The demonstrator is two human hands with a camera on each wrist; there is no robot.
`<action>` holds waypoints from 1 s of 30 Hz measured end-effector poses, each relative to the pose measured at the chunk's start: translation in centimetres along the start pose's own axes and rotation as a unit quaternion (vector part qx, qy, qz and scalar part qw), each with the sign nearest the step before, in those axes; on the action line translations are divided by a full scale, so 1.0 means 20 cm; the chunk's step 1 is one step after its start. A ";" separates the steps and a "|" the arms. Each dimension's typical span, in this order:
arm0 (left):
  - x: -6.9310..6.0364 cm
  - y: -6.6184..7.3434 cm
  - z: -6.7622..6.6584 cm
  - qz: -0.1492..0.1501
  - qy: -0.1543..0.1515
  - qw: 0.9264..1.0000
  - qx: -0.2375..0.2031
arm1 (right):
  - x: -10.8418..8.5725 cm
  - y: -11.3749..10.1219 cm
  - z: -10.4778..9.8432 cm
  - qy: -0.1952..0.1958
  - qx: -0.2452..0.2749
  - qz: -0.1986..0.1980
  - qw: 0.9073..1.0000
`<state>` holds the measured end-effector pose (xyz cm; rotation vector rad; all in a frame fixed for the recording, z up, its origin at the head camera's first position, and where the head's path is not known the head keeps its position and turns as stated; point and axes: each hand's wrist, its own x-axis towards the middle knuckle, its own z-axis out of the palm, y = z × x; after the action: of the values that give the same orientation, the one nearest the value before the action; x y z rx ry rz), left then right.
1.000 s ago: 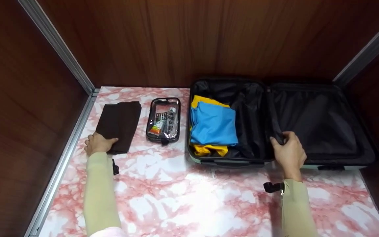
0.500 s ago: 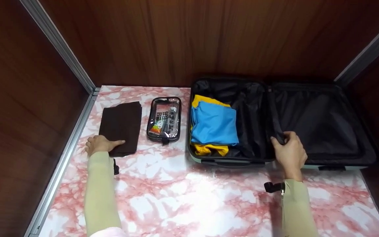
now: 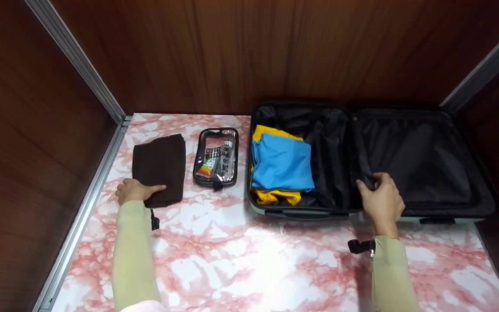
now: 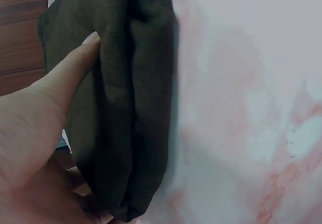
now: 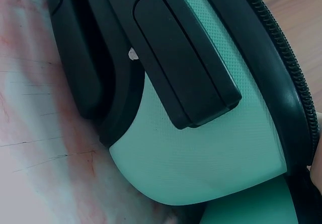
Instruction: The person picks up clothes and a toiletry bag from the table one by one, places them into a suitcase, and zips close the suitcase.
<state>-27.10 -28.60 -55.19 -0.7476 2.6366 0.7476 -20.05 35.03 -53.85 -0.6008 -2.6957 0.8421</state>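
Observation:
A dark brown folded cloth point(image 3: 159, 167) lies on the left side of the marbled surface. My left hand point(image 3: 134, 190) holds its near left corner. In the left wrist view the thumb point(image 4: 75, 65) lies on top of the folds, and the fingers reach under the edge. My right hand point(image 3: 381, 201) grips the black lining edge at the middle of an open suitcase point(image 3: 422, 164). The right wrist view shows the suitcase's mint-green shell point(image 5: 201, 158) with its black handle, and only a sliver of the hand at the right border.
A blue folded cloth point(image 3: 282, 162) lies on a yellow cloth point(image 3: 277, 198) in the suitcase's left half. Between suitcase and brown cloth sits a clear pouch point(image 3: 216, 158) with black trim and small items inside. Wood-grain panels point(image 3: 215, 56) stand behind and at both sides.
My left hand has shifted slightly right, its thumb further onto the brown cloth. That cloth has turned a little and its left edge has moved right. The right hand stays put.

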 end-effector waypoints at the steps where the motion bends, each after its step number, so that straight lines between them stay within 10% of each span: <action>1: 0.00 0.00 0.00 -0.002 -0.002 1.000 -0.004 | 0.00 0.00 0.00 0.000 0.000 0.001 1.000; 19: 0.00 0.01 0.00 -0.026 -0.018 0.999 -0.029 | 0.00 0.00 0.00 0.004 0.001 -0.008 1.000; 30: 0.01 0.01 0.00 -0.028 0.021 0.999 -0.035 | 0.00 0.01 0.00 0.006 -0.002 -0.003 1.000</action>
<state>-27.32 -28.57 -55.23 -0.8605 2.6264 0.8199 -20.09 35.15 -53.90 -0.5958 -2.6878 0.8278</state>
